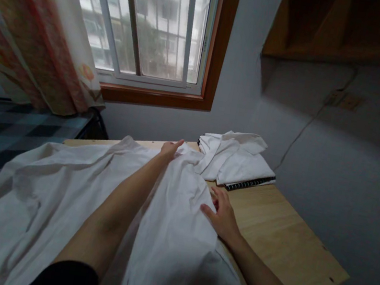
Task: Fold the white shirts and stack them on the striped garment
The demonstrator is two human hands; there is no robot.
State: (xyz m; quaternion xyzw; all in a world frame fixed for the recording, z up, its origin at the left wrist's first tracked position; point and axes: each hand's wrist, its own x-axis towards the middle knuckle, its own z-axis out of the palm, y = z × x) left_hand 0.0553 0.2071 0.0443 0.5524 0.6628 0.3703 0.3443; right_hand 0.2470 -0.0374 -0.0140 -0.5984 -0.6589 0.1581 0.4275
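Observation:
A large white garment (67, 200) is spread over a light wooden table (279, 240), covering its left and middle. My left hand (170, 149) reaches far forward and pinches the garment's far edge near the back of the table. My right hand (222, 213) rests flat on the cloth's right edge, fingers spread, pressing it onto the wood.
A folded stack of white clothes (236, 160) lies at the table's back right on a dark spiral-bound notebook (250, 183). A window (151, 24) with a patterned curtain (35, 24) is behind. A checked bed cover (1, 135) lies left. A wooden shelf (351, 28) hangs on the right wall.

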